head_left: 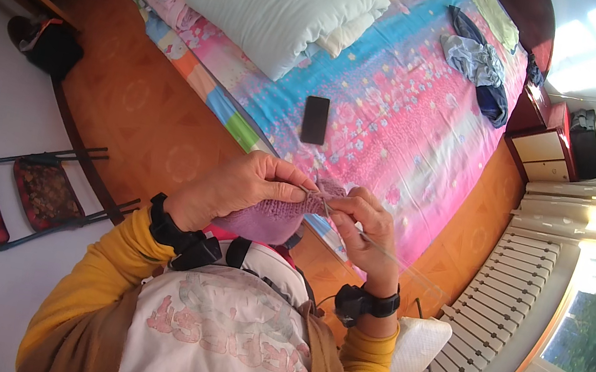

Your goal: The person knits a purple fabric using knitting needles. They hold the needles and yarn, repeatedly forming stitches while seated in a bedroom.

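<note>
A piece of mauve knitting [265, 221] hangs between my two hands, in front of my chest. My left hand [255, 183] is closed on its upper edge, thumb and forefinger pinching near a thin knitting needle. At the other end my right hand [363, 227] pinches a thin knitting needle [374, 243] where it meets the stitches. The needle's shaft runs out past my right fingers toward the lower right. My fingers and the fabric hide the needle tips in part. Both wrists wear black straps with small boxes.
Ahead stands a bed with a pink and blue flowered sheet [389, 154]. On it lie a black phone [315, 120], a folded pale quilt [282, 12] and crumpled clothes [480, 67]. A folding chair [47, 197] is at the left, a white radiator [496, 311] at the right.
</note>
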### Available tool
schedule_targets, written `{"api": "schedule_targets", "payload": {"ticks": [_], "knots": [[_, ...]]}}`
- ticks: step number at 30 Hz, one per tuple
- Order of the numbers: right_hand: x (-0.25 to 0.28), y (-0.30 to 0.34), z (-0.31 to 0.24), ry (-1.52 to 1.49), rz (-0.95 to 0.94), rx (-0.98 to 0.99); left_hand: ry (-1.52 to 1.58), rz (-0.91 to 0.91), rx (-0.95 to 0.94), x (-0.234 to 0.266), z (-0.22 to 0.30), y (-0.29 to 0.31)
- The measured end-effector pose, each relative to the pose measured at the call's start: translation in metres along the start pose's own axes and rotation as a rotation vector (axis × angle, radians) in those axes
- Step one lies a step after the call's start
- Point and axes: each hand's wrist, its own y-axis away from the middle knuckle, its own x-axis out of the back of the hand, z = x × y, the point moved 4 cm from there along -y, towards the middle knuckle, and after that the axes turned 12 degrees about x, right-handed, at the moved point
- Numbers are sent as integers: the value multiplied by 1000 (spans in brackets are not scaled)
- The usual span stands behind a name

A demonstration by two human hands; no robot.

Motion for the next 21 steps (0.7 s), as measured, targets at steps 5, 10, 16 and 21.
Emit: {"api": "schedule_targets", "payload": {"ticks": [5,10,16,21], "knots": [[-11,-8,-17,453,93,189,53,76,-59,-4,-4,-5],[-7,-19,-9,331,-115,-18,-221,77,-61,-13,-13,-11],[-1,-5,-13,356,84,95,3,124,-83,-1,-5,-6],[-6,6,-6,44,142,96,314,24,51,2,5,8]]}}
